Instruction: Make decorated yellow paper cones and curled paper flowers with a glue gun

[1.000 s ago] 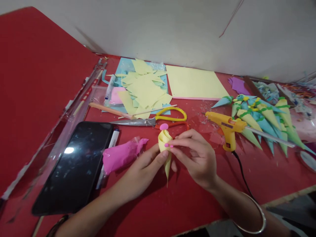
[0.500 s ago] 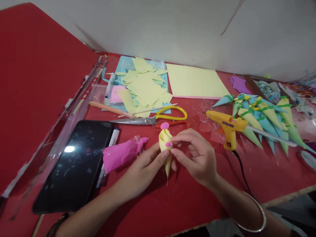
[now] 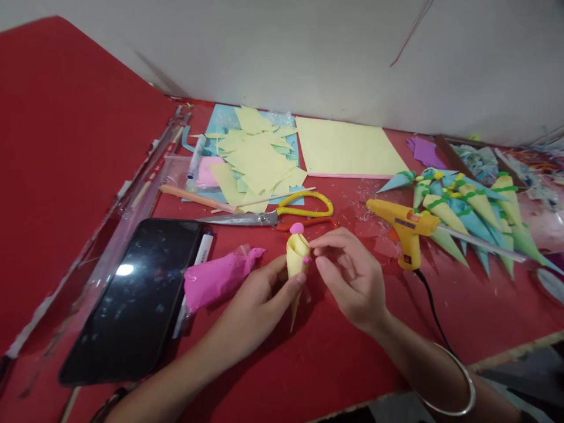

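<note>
My left hand [image 3: 259, 296] is closed around a small yellow paper cone [image 3: 295, 261], its point downward and its rolled mouth facing up. A pink clay piece [image 3: 297, 228] sits at the back of the rim, and a smaller pink clay bit [image 3: 305, 259] sticks to the right side. Beside that right side is my right hand [image 3: 355, 276], thumb and index finger apart, the index fingertip close to the rim; whether it touches I cannot tell. A bag of pink clay [image 3: 215, 279] lies left of my left hand.
Scissors [image 3: 259, 218] lie behind the cone. A yellow glue gun [image 3: 403, 226] rests at right, near a pile of paper cones [image 3: 473, 220]. A black phone [image 3: 136, 299] lies at left. Yellow paper scraps [image 3: 259, 158] and a yellow sheet stack [image 3: 350, 147] are at the back.
My right thumb and index finger have come off the small pink clay bit and moved slightly right. The cone has turned and tilted a little in my left hand.
</note>
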Demonstrator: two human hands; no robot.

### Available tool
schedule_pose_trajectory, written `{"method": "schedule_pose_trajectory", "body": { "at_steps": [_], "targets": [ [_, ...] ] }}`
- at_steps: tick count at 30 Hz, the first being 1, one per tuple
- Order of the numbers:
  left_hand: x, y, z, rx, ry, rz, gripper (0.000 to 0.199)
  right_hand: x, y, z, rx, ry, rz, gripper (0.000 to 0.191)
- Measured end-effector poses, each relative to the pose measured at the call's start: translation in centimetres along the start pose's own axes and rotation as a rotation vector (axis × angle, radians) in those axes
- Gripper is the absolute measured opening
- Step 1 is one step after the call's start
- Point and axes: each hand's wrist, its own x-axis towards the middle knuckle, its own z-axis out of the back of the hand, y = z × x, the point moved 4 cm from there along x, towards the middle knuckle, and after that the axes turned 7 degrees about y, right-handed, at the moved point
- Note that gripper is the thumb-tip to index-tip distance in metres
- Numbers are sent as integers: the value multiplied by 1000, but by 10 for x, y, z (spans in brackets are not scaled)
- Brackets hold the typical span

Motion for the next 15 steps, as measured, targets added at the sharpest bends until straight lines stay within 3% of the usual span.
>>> {"method": "schedule_pose_trajectory", "body": {
  "at_steps": [6,9,12,15],
  "targets": [
    [-5,-2,1,456,-46,132,49,0,-13,-6,40,17,-102,18],
    [-10,-8,13,828,-157,233,53,2,-16,-8,43,28,-108,18],
    [-15,-17,31,1070,-285,177,43,3,-15,-8,35,28,-102,18],
    [-18,-19,45,1219,-336,70,29,3,-14,-7,39,26,-102,17]
  ]
}}
